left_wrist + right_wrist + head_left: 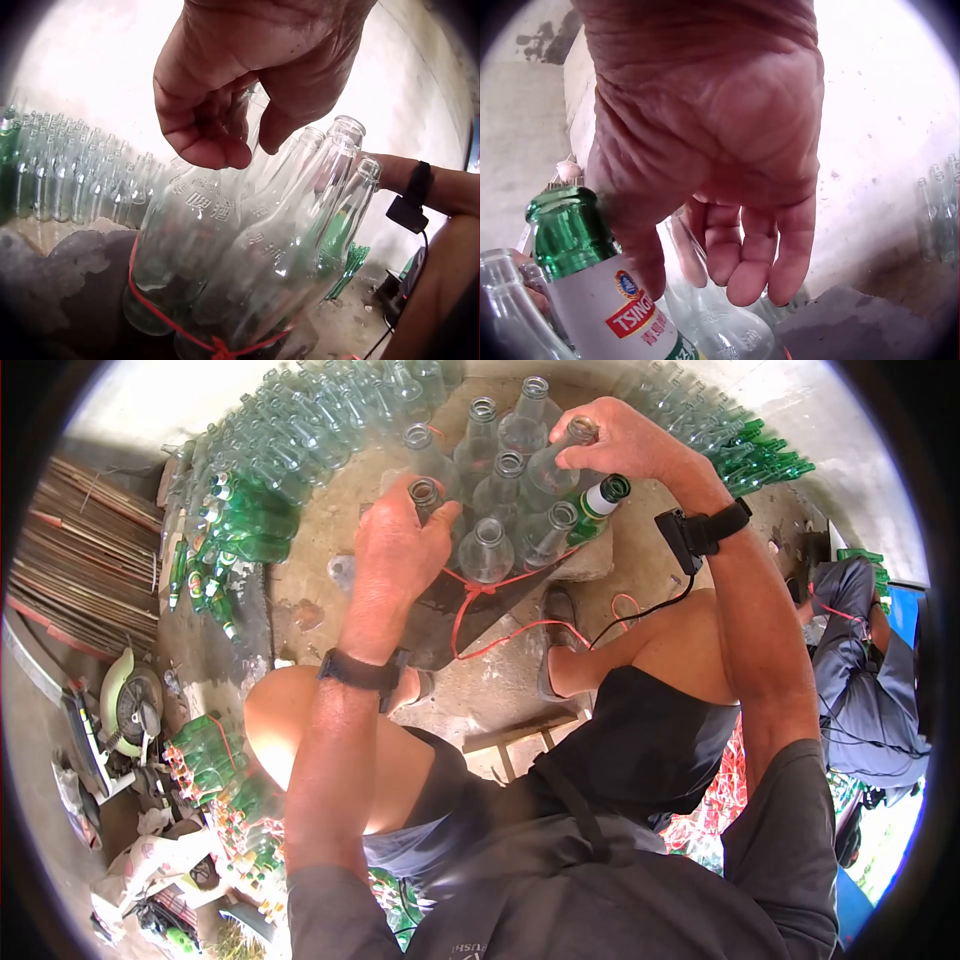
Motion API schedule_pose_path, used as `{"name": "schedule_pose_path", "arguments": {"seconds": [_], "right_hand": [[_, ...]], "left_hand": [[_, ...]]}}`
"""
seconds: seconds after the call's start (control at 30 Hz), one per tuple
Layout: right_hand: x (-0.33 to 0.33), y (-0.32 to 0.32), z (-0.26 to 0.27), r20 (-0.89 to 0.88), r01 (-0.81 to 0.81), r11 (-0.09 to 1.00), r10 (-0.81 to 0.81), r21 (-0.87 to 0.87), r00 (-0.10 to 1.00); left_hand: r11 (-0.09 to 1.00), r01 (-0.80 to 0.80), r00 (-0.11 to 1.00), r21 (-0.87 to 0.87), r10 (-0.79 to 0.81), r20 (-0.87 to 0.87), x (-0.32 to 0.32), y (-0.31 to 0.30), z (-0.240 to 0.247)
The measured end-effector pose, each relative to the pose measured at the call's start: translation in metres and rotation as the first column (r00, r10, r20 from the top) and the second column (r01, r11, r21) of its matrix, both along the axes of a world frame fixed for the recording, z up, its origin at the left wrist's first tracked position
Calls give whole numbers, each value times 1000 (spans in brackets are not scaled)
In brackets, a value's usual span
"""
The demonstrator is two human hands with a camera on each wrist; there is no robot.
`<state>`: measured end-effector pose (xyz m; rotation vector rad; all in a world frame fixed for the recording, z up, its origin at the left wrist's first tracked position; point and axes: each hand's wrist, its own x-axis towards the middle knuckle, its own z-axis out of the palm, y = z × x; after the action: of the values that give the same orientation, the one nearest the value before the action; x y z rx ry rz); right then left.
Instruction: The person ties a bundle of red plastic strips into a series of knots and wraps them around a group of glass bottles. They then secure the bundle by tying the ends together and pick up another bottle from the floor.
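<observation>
A cluster of clear glass bottles (487,556) and one green bottle with a white label (601,498) stands upright, with red string (480,588) round it low down. My left hand (398,545) grips the neck of a clear bottle at the cluster's left side; in the left wrist view the left hand (255,82) has its fingers and thumb curled round that neck. On the far right side, my right hand (635,445) holds another clear bottle by its neck. The right wrist view shows the right hand (712,150) beside the green bottle (574,232), its fingers reaching down behind.
Rows of clear bottles (300,425) line the wall at the back left, with green ones (245,520) nearer. More bottles (765,460) stand at the back right. A loose end of red string trails near my feet. Another person (860,660) sits at the right.
</observation>
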<state>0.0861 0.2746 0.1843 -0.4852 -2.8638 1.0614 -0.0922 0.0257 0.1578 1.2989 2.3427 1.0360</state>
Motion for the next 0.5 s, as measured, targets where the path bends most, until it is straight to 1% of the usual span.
{"name": "schedule_pose_path", "arguments": {"seconds": [0.07, 0.13, 0.17, 0.23, 0.33, 0.4, 0.5], "right_hand": [[0, 0, -1, 18, 0, 1000, -1, 8, 1000], [0, 2, -5, -44, -18, 999, 19, 27, 999], [0, 2, -4, -44, -17, 999, 18, 27, 999], [1, 1, -2, 1, -7, 1000, 7, 1, 1000], [0, -1, 0, 9, 8, 1000, -8, 6, 1000], [-1, -1, 1, 21, 9, 1000, -10, 6, 1000], [-2, -4, 10, 57, 26, 999, -27, 18, 998]], "left_hand": [[1000, 2, 1000, 2, -2, -15, 0, 0, -3], [1000, 3, 1000, 3, -3, -31, 0, -1, -2], [1000, 3, 1000, -3, -3, -31, 1, -1, -1], [1000, 4, 999, -6, -4, -32, 0, -1, -1], [1000, 10, 1000, 15, -9, -28, -1, 0, -2], [998, -12, 998, -61, 16, 66, 1, 0, 6], [999, -7, 997, -45, 11, 79, 1, -2, 7]]}}
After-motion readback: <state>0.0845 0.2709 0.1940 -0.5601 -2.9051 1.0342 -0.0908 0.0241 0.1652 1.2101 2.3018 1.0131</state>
